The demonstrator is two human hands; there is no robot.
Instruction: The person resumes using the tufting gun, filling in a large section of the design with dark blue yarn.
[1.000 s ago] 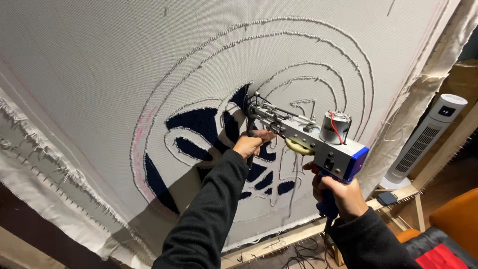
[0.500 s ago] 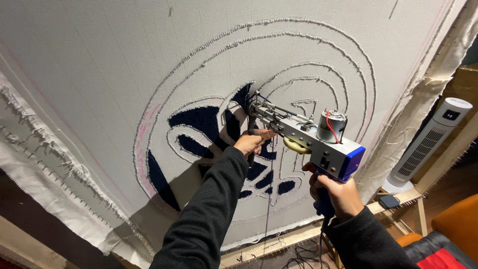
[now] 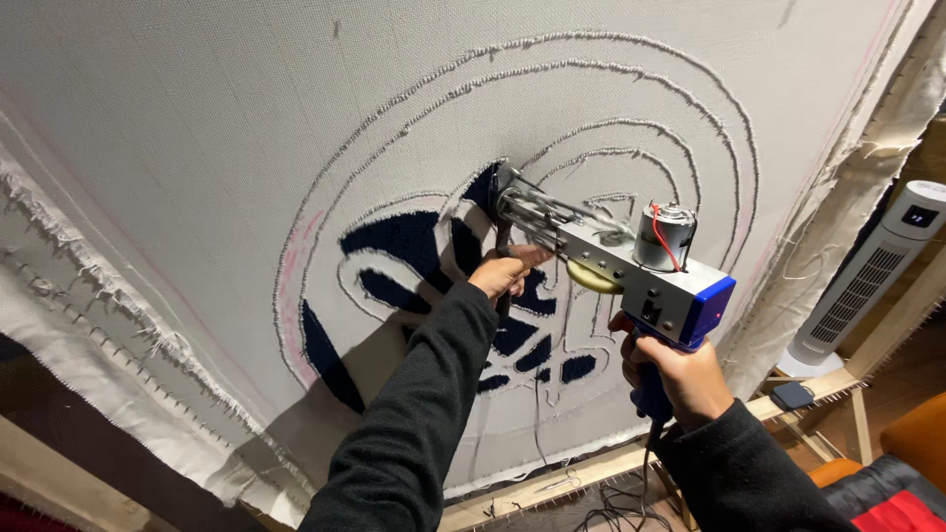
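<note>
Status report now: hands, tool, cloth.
Left hand on tufting gun front handle; right hand grips blue rear handle. Needle against tufting cloth. Nothing blocking.

Views: you have one camera only, worn on your head; no second view shares the scene.
Facing: it looks forward along your arms at the stretched cloth (image 3: 197,148), tilted in frame.
Nearness: close; cloth fills most of it.
Edges: wooden frame (image 3: 552,483) at the bottom, tower fan (image 3: 872,271) at the right.

Dim warm light, arm shadow on cloth (image 3: 197,148), sharp focus, wide-angle edge bending
</note>
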